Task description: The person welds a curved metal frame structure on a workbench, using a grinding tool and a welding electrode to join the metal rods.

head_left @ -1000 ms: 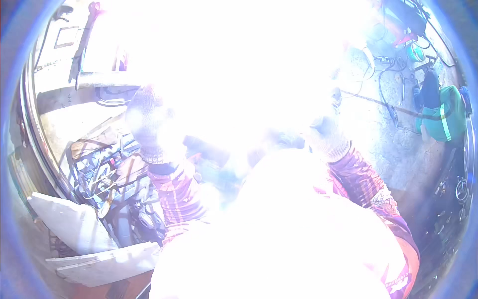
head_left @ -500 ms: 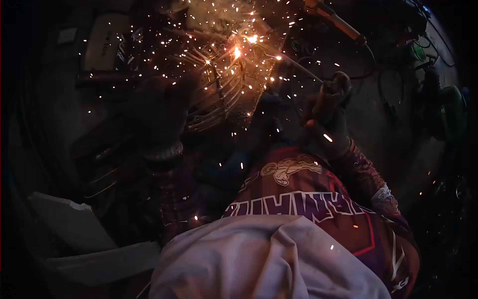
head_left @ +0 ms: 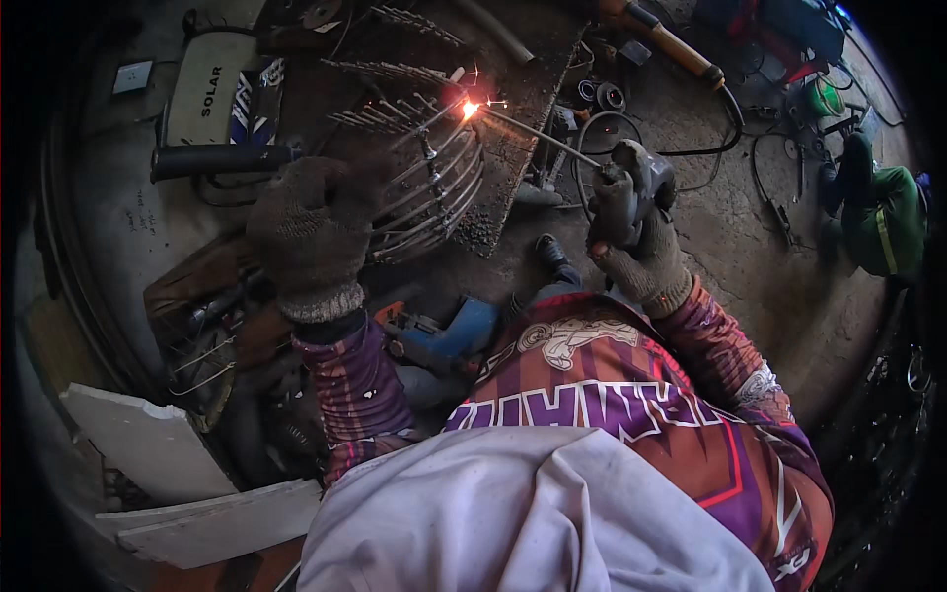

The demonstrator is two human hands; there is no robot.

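Observation:
My right hand (head_left: 651,247), in a knit work glove, is closed round a dark electrode holder (head_left: 641,178). A thin welding electrode (head_left: 543,136) runs from it up and left to a small bright glow on a cage of bent metal rods (head_left: 444,192). Several twisted bars (head_left: 395,74) stick out at the cage's far side. My left hand (head_left: 311,232), gloved in brown knit, is curled at the cage's left edge. Its fingertips are dark and blurred, and what they hold, if anything, is hidden.
A rusty metal plate (head_left: 508,163) lies beneath the cage. An orange-handled corded tool (head_left: 681,49) lies at the far right, near a green-clothed person's leg (head_left: 893,222). A pale case (head_left: 210,89) stands far left; white boards (head_left: 148,444) and a blue tool (head_left: 459,331) lie nearer.
The shower of sparks and smoke has shrunk to a small glow, and the picture is much brighter. My right hand and the electrode have shifted slightly left; the left hand stays at the cage.

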